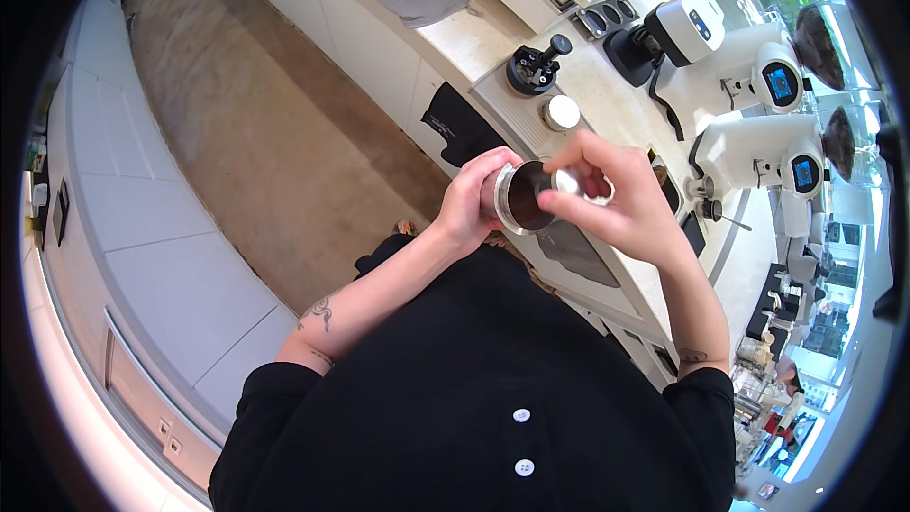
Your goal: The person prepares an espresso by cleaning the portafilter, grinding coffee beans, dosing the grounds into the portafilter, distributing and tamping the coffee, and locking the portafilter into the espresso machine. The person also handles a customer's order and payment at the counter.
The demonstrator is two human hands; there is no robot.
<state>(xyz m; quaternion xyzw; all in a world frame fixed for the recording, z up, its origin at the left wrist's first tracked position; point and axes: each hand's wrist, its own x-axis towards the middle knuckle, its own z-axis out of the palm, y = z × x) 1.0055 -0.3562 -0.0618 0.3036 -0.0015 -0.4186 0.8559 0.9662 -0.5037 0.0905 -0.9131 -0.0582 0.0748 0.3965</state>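
Observation:
My left hand (pixel 473 195) holds a round metal cup (pixel 502 203) tilted so its wide mouth faces up toward me. Brown contents, which look like ground coffee, show inside. Over the mouth, my right hand (pixel 615 192) pinches a small silver-topped tool (pixel 566 183) between thumb and fingers. Motion blurs this tool, and its lower end cannot be made out. Just beyond my hands, a round container with a white top (pixel 561 112) stands on a ribbed grey mat (pixel 503 94). Near it is a round black stand holding a black-handled tool (pixel 537 71).
Two white coffee grinders (pixel 778 82) with lit screens stand along the counter (pixel 490 50), beside a white countertop machine (pixel 686 28). A black cloth (pixel 462 128) and a grey cloth (pixel 577 254) hang over the edge. White cabinets (pixel 163 270) line the left of the brown floor (pixel 234 114).

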